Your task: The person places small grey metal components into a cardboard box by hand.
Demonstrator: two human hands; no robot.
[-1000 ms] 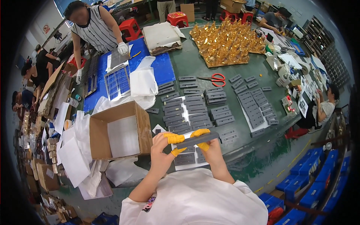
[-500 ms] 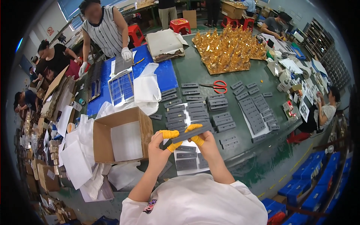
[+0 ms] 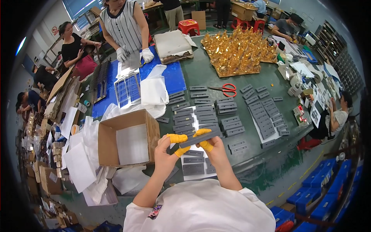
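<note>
Between my two hands is a dark grey rectangular bar [image 3: 199,138], tilted with its right end higher. My left hand [image 3: 168,149] pinches the left end, and my right hand [image 3: 213,147] grips it near the right end. Yellow finger covers sit on the thumb and fingertips of both hands. Under and beyond the bar, rows of similar grey bars [image 3: 183,120] lie on white sheets on the green table. More of them are stacked in small piles [image 3: 226,106] just beyond my right hand.
An open cardboard box [image 3: 150,135] stands left of my hands. Red-handled scissors [image 3: 228,90] lie farther off, before a tray of gold-coloured ornaments [image 3: 236,58]. Across the table, a person in white gloves handles a flat sheet [image 3: 133,60] over a blue mat [image 3: 176,77].
The bar stays in both my hands, hardly moved. Across the table, the gloved person's two hands have come together at the sheet. A person at the far left has straightened up.
</note>
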